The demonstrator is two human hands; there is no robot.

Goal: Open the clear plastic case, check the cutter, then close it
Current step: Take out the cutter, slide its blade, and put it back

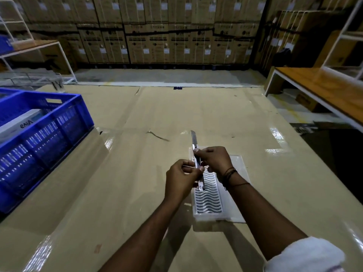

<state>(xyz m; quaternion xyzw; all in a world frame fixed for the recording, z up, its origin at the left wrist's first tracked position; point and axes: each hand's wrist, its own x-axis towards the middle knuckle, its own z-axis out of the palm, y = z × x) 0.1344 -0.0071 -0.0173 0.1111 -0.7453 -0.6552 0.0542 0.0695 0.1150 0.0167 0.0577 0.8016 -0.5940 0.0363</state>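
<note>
I hold a slim metal cutter (193, 140) above the table, its blade slid out and pointing away from me. My left hand (181, 178) grips the lower part of its handle. My right hand (213, 159) pinches the handle higher up, near the slider. Under my hands the clear plastic case (209, 201) lies open on the table, showing a wavy grey-and-white insert in its tray. Its clear lid (237, 163) lies flat to the right.
A blue plastic crate (45, 130) with a white box inside stands at the left. The table (137, 173) is covered with taped cardboard. A wooden bench (322, 89) is at the right, stacked cartons line the back wall, and a white wire rack stands far left.
</note>
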